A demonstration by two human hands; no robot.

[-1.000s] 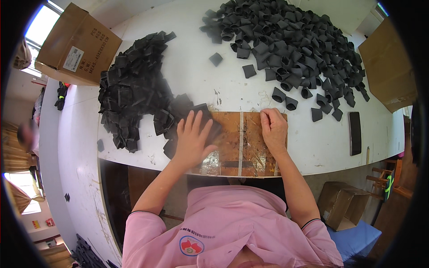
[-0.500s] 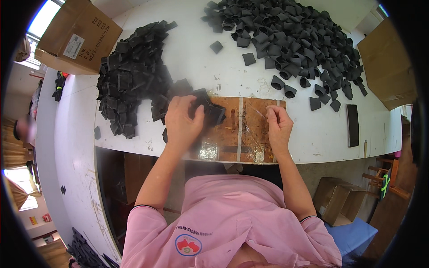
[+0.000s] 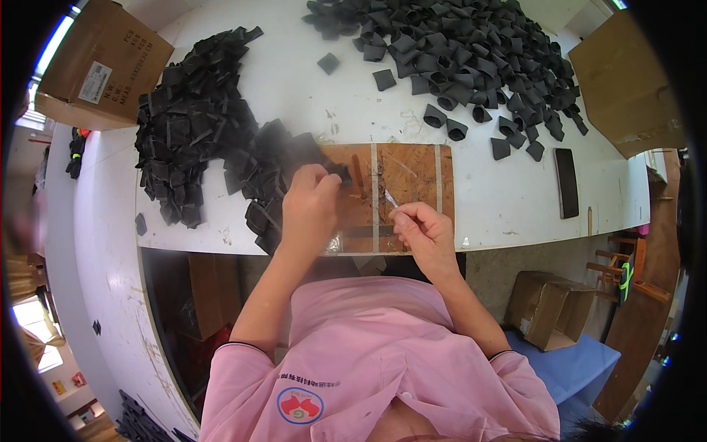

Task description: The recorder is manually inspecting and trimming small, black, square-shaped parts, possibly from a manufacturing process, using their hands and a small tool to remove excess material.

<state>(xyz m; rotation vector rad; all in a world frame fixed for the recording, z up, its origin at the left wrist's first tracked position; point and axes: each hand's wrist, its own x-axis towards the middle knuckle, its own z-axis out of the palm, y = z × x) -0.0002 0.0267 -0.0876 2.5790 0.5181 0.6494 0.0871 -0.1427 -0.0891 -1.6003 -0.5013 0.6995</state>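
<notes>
My left hand point(image 3: 312, 202) is closed at the left side of a brown wooden board point(image 3: 412, 177), its fingers bent around a black fabric piece point(image 3: 339, 172) that is blurred and partly hidden. Between the thumb and fingers of my right hand point(image 3: 426, 234) is a thin, pale, pointed tool point(image 3: 391, 198), held above the board; its exact kind is too small to make out. A heap of flat black fabric pieces point(image 3: 195, 125) lies to the left and reaches up to my left hand.
At the far right spreads a big pile of black tube-shaped pieces point(image 3: 471, 66). Cardboard boxes point(image 3: 110, 62) stand at both far corners of the white table point(image 3: 272, 66). A dark phone point(image 3: 566, 184) lies at the right. Below the table edge sits an open carton point(image 3: 549, 309).
My left hand has drawn its spread fingers together by the black pieces. My right hand has moved left and lower over the board, and the pale tool now shows. The whole view has shifted slightly.
</notes>
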